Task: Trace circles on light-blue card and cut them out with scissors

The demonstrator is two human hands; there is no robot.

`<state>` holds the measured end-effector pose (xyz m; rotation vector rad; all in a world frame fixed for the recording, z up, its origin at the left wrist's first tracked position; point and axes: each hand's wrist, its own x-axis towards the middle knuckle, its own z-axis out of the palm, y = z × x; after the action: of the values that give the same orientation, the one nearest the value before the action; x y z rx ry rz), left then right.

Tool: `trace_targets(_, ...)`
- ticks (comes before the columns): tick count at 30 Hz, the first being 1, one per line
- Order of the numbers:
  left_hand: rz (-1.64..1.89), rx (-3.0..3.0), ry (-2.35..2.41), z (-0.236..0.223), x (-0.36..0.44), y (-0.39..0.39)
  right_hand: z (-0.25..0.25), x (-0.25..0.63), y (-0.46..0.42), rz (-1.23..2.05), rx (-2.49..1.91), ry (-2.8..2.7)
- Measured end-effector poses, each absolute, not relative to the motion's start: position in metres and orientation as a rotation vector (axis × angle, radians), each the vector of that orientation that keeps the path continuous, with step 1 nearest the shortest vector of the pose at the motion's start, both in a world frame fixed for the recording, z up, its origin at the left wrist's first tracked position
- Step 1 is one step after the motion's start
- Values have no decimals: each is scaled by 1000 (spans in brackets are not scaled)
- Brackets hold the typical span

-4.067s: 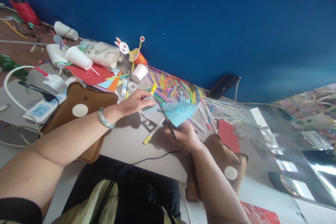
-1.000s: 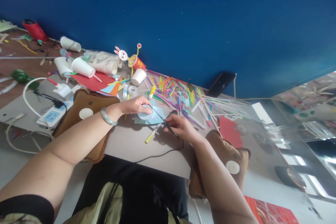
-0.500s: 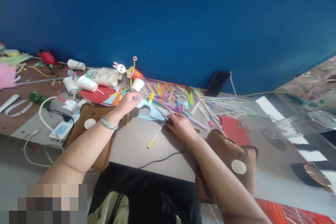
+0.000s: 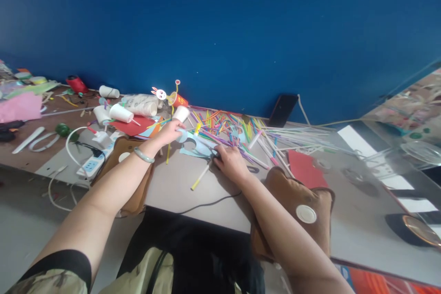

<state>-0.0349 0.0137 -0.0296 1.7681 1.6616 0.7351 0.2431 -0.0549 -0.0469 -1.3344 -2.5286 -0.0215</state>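
My left hand (image 4: 170, 132) pinches a small light blue paper disc (image 4: 182, 135) just above the grey table (image 4: 179, 183), near a white paper cup (image 4: 181, 113). A jade bangle sits on that wrist. My right hand (image 4: 230, 163) lies knuckles-up on the table, its fingers curled over black scissors (image 4: 216, 157), which are mostly hidden. Between the hands lies a light blue paper sheet (image 4: 199, 149) with a round hole cut out. A yellow marker (image 4: 200, 178) rests just in front of it.
Several coloured straws (image 4: 237, 128) are strewn behind the hands. Brown hot-water bags lie at left (image 4: 128, 147) and right (image 4: 299, 202). Red paper (image 4: 303, 167), a power strip (image 4: 90, 165), a black cable (image 4: 206, 204), cups (image 4: 122, 112) and a phone (image 4: 282, 110) crowd the table.
The blue sheet went down onto the table and my right hand lowered the scissors beside it. My left hand lifted the cut disc away to the left. The camera tilted up.
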Motion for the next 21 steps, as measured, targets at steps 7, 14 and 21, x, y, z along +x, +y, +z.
trace_targets(7, 161, 2022, 1626, -17, -38, 24, -49, 243, -52, 151, -1530, -2316)
trace_targets(14, 14, 2216, 1768, -10, -41, 23, -48, 245, -53, 78, -1556, -2269)
trace_targets(21, 66, 2309, 1891, -14, -51, 18, -37, 241, -60, -218, -1582, -2572)
